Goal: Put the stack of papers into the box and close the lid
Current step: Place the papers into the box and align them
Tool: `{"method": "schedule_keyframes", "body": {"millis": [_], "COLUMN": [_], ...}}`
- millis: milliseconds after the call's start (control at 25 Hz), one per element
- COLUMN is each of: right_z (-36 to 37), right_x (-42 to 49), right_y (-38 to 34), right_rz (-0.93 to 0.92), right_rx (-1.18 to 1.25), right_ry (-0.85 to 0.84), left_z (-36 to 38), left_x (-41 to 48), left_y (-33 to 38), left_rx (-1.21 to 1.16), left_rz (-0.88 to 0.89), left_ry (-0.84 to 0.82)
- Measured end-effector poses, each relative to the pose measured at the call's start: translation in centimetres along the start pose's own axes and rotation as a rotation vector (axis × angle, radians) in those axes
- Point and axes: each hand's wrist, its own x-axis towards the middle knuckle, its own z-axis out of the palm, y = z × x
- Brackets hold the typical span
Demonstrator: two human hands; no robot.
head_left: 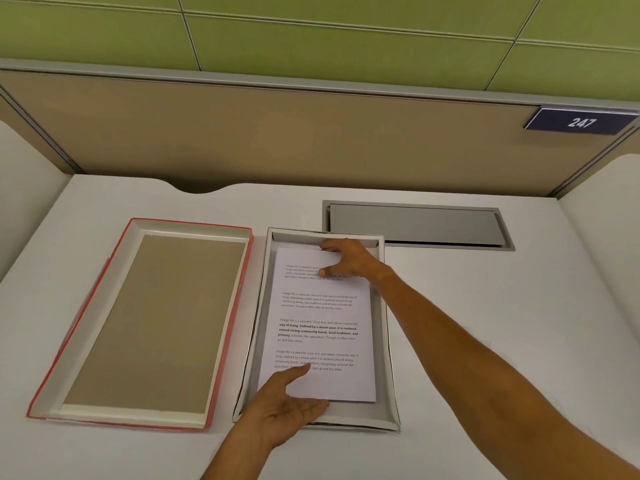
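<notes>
White papers (320,327) are lying in the box (388,341), both hands' fingers open and pressing them; lid (138,323) is sitting at 9 o'clock, nearer the left hand (287,407).

Both forearms are bare to the frame edge, with no sleeve showing. The left hand (291,408) enters from six o'clock, the right hand (349,259) from four o'clock; both fully ungloved.

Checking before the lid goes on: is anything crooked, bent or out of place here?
Nothing is spilled or torn. The papers lie flat in the box, slightly off-centre toward its left wall. The lid lies upside down to the left. Both hands, left hand and right hand, rest on the papers.
</notes>
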Motion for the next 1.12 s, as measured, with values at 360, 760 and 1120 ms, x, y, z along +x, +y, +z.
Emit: {"method": "schedule_keyframes", "body": {"millis": [360, 760, 1120], "right_z": [-0.1, 1.9, 15.0], "right_x": [-0.4, -4.1, -7.2], "right_y": [-0.2, -8.6, -18.9], "right_rz": [0.001, -0.134, 0.294], "right_rx": [0.002, 0.361, 0.762], "right_ry": [0.005, 0.264, 0.206], "left_z": [-0.3, -4.2, -12.9], "left_x": [-0.7, -6.8, -6.5], "left_y": [0.3, 8.6, 21.1], "left_rx": [-0.015, 0.304, 0.840], "left_rz": [-0.022, 0.525, 1.066], "left_ry": [-0.033, 0.076, 1.203]}}
